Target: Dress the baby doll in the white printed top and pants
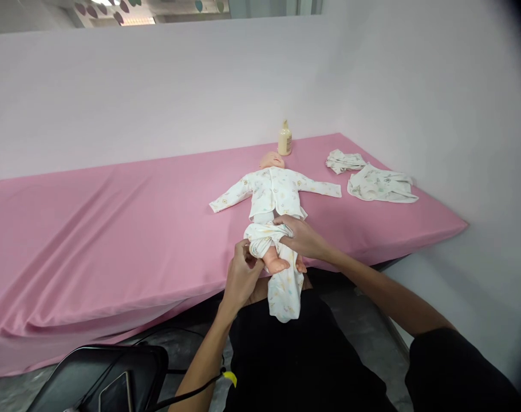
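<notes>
A baby doll (277, 265) lies on its back at the table's front edge, its head away from me. It wears a white patterned jacket (260, 197) with the sleeves spread wide. White patterned baby pants (285, 294) are bunched around its legs, and one pant leg hangs over the edge. Both of the doll's bare feet show. My left hand (242, 274) is closed on the bunched cloth beside the foot on the left. Across the upper part of the pants, my right hand (302, 236) grips the fabric, with the thumb near the waist.
A pink cloth (166, 212) covers the table against the wall. A pump bottle (285, 140) stands behind the doll's head. Folded baby clothes (383, 184) and a smaller folded cloth (344, 161) lie at right. A black chair (93, 372) with a cable is at lower left.
</notes>
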{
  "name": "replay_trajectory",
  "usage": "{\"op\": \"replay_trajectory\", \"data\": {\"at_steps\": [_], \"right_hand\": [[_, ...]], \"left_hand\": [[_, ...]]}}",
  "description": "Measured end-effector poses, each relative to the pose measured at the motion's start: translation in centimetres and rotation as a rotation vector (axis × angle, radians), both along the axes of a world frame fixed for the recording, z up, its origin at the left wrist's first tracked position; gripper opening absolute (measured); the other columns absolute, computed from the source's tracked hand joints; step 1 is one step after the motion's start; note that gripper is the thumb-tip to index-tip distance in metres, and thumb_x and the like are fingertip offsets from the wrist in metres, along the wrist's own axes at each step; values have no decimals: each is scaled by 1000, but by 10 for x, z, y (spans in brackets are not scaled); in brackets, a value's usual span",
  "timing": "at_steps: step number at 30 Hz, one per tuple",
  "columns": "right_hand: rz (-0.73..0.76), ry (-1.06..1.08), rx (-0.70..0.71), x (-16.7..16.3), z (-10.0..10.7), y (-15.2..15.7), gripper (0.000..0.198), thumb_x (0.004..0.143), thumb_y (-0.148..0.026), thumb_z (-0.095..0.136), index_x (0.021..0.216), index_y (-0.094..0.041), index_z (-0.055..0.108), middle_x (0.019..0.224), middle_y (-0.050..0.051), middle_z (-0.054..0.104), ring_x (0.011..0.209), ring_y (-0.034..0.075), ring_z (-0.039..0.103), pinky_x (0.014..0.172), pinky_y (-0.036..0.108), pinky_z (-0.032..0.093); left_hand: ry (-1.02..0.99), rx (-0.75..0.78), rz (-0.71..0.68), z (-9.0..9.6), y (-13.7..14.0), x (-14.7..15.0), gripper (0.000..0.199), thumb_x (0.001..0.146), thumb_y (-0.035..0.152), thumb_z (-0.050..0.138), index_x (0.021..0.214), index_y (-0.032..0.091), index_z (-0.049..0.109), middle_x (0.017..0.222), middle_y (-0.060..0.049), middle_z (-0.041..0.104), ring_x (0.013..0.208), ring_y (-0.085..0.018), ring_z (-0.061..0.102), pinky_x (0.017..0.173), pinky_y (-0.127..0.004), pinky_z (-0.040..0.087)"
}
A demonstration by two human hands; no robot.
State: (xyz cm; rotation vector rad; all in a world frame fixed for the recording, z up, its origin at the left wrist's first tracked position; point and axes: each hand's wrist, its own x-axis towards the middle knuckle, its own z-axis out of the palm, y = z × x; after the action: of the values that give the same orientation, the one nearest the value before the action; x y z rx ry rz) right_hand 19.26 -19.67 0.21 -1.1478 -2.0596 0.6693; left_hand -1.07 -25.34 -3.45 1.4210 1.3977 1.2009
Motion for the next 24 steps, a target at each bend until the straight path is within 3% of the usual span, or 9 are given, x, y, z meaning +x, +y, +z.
{"op": "replay_trajectory", "data": {"at_steps": [5, 9, 13, 17, 19, 21, 24], "right_hand": [[58, -62, 2, 5, -5, 1, 46, 80, -13, 56, 126, -16, 57, 125, 12, 63, 117, 24, 59, 99, 42, 47], [15, -78, 69, 8, -14, -22, 50, 89, -24, 58, 137, -17, 49, 130, 13, 59, 120, 26, 58, 100, 44, 48], [-197, 82, 106, 19, -27, -72, 39, 94, -32, 59, 131, -21, 53, 127, 12, 59, 117, 24, 59, 100, 43, 49], [-544, 311, -3, 28, -55, -119, 23, 95, -37, 58, 111, -21, 61, 104, 8, 65, 97, 22, 63, 91, 40, 52], [-547, 375, -136, 26, -73, -132, 22, 95, -39, 56, 106, -20, 62, 96, 6, 66, 91, 21, 64, 87, 39, 53], [-451, 410, -278, 21, -91, -135, 24, 93, -38, 59, 107, -19, 62, 101, 7, 68, 95, 21, 66, 91, 40, 53], [-265, 519, -491, 9, -110, -127, 43, 83, -37, 70, 121, -20, 59, 120, 10, 67, 111, 24, 65, 103, 44, 48]], "left_hand": [[187, 69, 62, 8, 21, -3, 31, 84, 33, 65, 113, 22, 60, 103, -5, 69, 85, -20, 60, 77, -31, 43], [329, 52, 16, 4, 37, -15, 28, 87, 37, 61, 110, 20, 62, 100, -7, 67, 87, -22, 59, 78, -33, 42], [412, 36, -53, 1, 27, -30, 43, 86, 38, 62, 125, 20, 57, 122, -11, 60, 99, -24, 58, 87, -36, 44], [386, 220, -59, 34, 7, -24, 49, 88, 35, 63, 135, 25, 53, 136, -10, 53, 119, -26, 52, 101, -38, 40], [386, 333, -209, 60, 7, -8, 47, 87, 31, 64, 133, 26, 57, 139, -9, 53, 131, -27, 45, 111, -39, 32], [378, 353, -426, 82, 16, 14, 37, 82, 29, 70, 118, 25, 66, 133, -8, 59, 133, -30, 45, 116, -41, 24], [535, 247, -646, 99, 39, 47, 19, 69, 25, 81, 79, 19, 66, 97, -9, 67, 116, -34, 55, 113, -48, 25]]}}
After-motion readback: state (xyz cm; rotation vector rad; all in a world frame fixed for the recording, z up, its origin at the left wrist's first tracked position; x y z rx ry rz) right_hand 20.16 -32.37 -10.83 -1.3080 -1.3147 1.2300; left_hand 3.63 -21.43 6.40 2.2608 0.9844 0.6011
